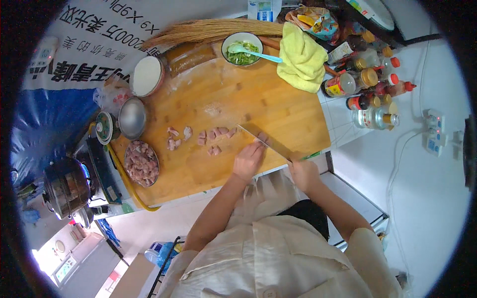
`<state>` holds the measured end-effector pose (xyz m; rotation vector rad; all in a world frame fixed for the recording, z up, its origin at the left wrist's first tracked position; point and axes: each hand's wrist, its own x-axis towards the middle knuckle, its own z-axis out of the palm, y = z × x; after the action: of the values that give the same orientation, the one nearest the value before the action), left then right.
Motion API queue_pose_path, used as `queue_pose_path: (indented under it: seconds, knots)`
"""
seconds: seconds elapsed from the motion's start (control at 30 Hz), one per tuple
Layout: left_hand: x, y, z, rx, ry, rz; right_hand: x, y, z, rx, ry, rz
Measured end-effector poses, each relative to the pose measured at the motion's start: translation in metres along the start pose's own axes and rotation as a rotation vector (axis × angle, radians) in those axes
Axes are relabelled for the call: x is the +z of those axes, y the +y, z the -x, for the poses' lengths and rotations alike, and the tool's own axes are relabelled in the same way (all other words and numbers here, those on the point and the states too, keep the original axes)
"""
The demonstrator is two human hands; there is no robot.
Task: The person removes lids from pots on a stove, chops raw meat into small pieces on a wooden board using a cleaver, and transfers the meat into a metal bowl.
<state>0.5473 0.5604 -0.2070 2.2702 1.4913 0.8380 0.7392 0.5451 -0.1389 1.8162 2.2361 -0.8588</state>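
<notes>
My right hand (305, 174) grips the handle of a kitchen knife (265, 143), whose blade slants up and left across the wooden board (238, 97). On the near side of the blade my left hand (249, 161) rests, its fingertips against a small piece of raw meat. More of that meat (263, 138) shows just beyond the blade. Several cut meat cubes (218, 133) lie left of the knife, with paler scraps (173, 143) farther left. An oval dish heaped with meat pieces (141, 163) sits at the board's left edge.
A bowl of chopped greens (242, 48) with a light-blue spoon stands at the back. Beside it lies a yellow cloth (302, 57). Sauce bottles (369, 82) crowd the right. A metal bowl (132, 118) stands left, near a pot (67, 186) over a lit gas flame (85, 171).
</notes>
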Motion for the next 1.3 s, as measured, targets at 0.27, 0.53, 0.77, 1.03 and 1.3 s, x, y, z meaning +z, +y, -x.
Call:
queue_pose_path:
  seconds: [0.27, 0.53, 0.77, 1.03, 1.3]
  knots:
    - [-0.004, 0.001, -0.002, 0.062, -0.012, 0.039, -0.005, -0.021, -0.039, 0.023, 0.092, -0.096]
    - [-0.008, 0.009, 0.005, -0.11, 0.109, 0.166, -0.002, -0.004, -0.009, -0.014, 0.213, -0.275]
    - [-0.018, 0.004, 0.021, -0.105, 0.038, 0.053, -0.006, 0.01, 0.02, 0.094, 0.126, -0.156]
    - [-0.012, 0.003, 0.016, -0.005, -0.001, 0.009, -0.009, 0.011, 0.02, 0.017, 0.095, -0.086]
    - [-0.012, 0.001, 0.017, -0.008, -0.009, 0.028, -0.012, 0.007, 0.016, -0.018, 0.083, -0.078]
